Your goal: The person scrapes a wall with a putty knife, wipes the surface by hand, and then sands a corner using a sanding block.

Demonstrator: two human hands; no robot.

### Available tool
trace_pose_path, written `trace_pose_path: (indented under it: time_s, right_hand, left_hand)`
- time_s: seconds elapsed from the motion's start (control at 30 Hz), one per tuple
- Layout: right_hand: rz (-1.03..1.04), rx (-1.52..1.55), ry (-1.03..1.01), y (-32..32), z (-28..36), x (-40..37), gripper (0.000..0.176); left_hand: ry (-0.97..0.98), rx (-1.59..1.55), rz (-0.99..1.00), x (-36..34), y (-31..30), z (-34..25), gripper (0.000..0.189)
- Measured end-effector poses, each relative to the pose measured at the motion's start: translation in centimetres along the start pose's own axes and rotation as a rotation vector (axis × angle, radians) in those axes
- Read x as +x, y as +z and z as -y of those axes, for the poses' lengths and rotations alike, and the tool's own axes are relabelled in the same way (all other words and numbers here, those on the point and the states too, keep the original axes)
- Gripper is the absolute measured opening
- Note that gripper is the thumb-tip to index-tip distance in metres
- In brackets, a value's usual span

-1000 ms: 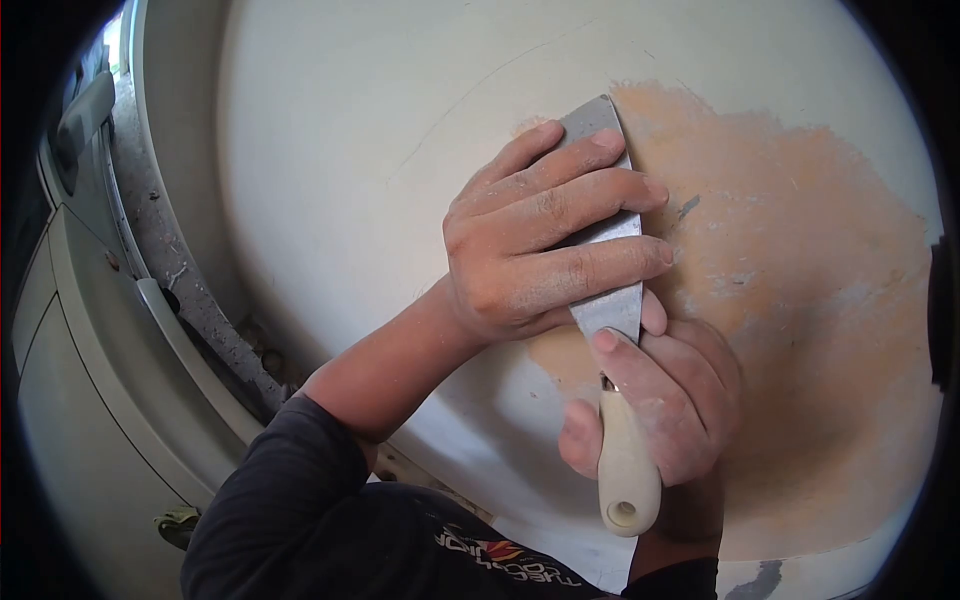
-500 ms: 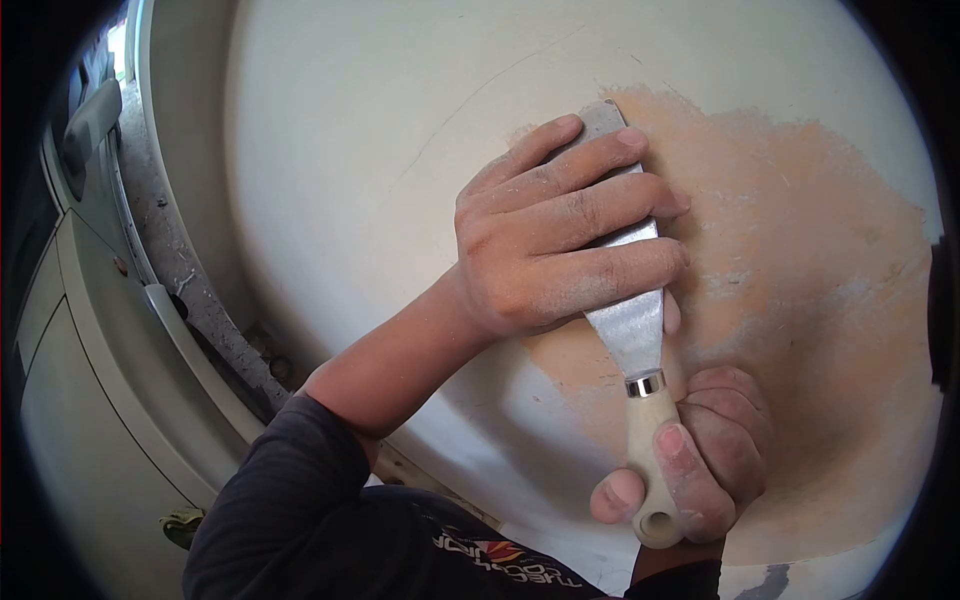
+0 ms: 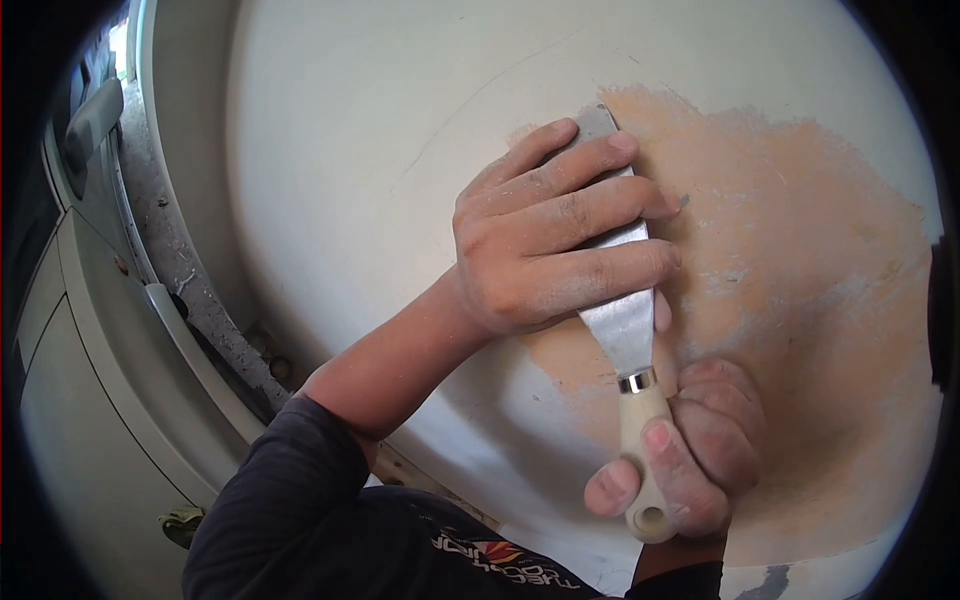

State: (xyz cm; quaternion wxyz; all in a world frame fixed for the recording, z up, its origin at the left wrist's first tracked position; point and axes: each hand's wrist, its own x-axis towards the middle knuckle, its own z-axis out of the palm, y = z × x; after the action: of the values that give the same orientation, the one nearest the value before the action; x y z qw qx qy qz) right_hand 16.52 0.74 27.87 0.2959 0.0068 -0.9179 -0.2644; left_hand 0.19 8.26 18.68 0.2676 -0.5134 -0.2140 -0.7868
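Head view: the right hand (image 3: 715, 445) grips the handle (image 3: 640, 410) of the putty knife (image 3: 622, 330), and the left hand (image 3: 535, 230) clasps its blade, over the left edge of the tan patch (image 3: 800, 240) on the pale panel (image 3: 330, 150). A slip could nick that hand; a tilted blade corner might gouge the patch.

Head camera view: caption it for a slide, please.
Left hand laid across a silver metal scraper blade, right hand holding its cream handle, before a pale panel with an irregular tan patch.
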Motion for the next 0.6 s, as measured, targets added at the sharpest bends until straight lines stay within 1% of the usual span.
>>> trace_pose_path:
  time_s: [0.07,0.1,0.2,0.27,0.4,0.5,0.57,0.6]
  right_hand:
    - [0.033,0.103,0.083,-0.1,0.0,0.4,0.021]
    - [0.035,0.103,0.083,-0.2,0.2,0.4,0.021]
    - [0.025,0.027,0.077,0.0,0.4,0.3,0.022]
    - [0.043,0.106,0.098,-0.1,0.0,0.3,0.023]
    - [0.049,0.056,0.079,-0.3,0.2,0.3,0.024]
    - [0.081,0.099,0.087,-0.1,0.1,0.2,0.024]
    - [0.003,0.094,0.056,0.6,-0.2,0.2,0.024]
    - [0.004,0.089,0.056,0.3,-0.1,0.2,0.024]
  left_hand:
    - [-0.029,0.035,0.035,0.2,-0.1,-0.1,0.038]
    - [-0.021,0.022,0.006,0.0,0.1,0.1,0.037]
    - [-0.023,0.026,0.022,0.0,0.0,0.0,0.039]
    - [-0.020,0.031,0.017,0.1,0.0,0.2,0.039]
    - [-0.014,0.012,0.034,0.0,-0.2,-0.1,0.039]
    - [-0.002,0.024,0.036,0.3,-0.3,0.2,0.039]
    - [-0.005,0.011,0.005,0.0,0.1,0.5,0.039]
    - [0.000,0.004,-0.024,0.0,0.2,0.6,0.039]
